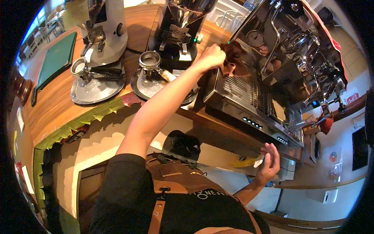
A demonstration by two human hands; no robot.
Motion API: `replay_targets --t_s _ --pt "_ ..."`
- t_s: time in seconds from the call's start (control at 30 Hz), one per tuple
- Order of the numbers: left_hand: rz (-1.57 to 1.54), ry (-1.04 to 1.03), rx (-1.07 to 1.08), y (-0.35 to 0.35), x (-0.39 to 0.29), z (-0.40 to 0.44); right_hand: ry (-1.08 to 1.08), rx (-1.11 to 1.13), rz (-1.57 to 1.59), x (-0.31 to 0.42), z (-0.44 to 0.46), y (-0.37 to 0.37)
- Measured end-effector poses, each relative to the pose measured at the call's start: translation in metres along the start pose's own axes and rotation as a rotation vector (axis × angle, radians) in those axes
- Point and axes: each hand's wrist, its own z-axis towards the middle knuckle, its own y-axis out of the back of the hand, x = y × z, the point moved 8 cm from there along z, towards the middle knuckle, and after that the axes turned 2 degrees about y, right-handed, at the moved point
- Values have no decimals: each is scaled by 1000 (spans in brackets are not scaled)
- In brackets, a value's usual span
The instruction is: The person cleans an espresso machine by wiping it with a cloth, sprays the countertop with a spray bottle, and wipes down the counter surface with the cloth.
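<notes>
My left hand [212,57] reaches across to the espresso machine [249,97] and is closed around a bunched brown cloth [235,58]. The cloth lies against the machine's left end, over the slatted drip tray [246,82]. My right hand [269,163] is raised in front of the machine's lower edge, with its fingers loosely apart. A small white patch shows by its thumb; I cannot tell what it is. Beside my left forearm, a portafilter [150,60] with a pale handle rests over a round metal tray [141,85].
Another portafilter [79,67], black-handled, sits over a second metal tray [93,90]. Two coffee grinders [113,43] [181,37] stand behind the trays. A green folder [56,58] lies at the counter's left. Steam wands and pipes [276,35] stick out from the machine. A black cap [181,145] lies below the counter.
</notes>
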Motion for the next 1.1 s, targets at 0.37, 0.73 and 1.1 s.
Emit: replay_targets --t_s 0.37,0.73,1.1 --pt "123 -822 253 -13 24 17 64 -72 150 -8 0 6" --pt "1012 -706 128 -10 -55 -61 -157 -201 116 -37 -38 43" --pt "-40 -396 35 16 -68 -204 143 6 265 24 27 -58"
